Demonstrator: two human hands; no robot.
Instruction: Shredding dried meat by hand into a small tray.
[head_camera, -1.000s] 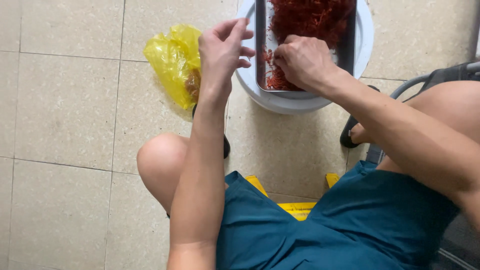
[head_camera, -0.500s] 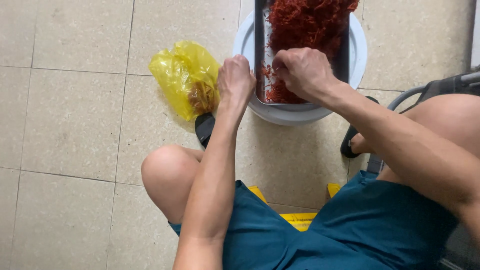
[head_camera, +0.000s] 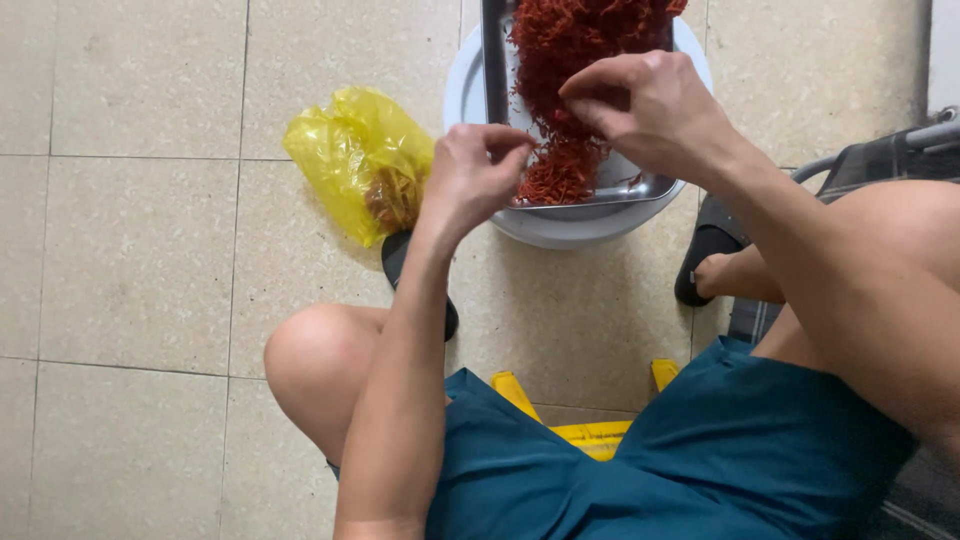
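While the person sits on a low yellow stool over the tiled floor, both hands work at a metal tray resting on a round white basin. Heaped in the tray lies a pile of red-orange dried strands, spilling down to its near edge. Left hand: fingers curled in, tips pinched together at the near fringe of the pile, seemingly on a few strands, though the pinch itself is too small to confirm. Right hand: fingers bent and closed over strands near the pile's middle. Judged by appearance, the strands are light, thin, dry and likely brittle; a gentle fingertip pinch on small tufts suits them better than a full grasp. Left of the basin, a crumpled yellow plastic bag lies open on the floor, holding brownish scraps.
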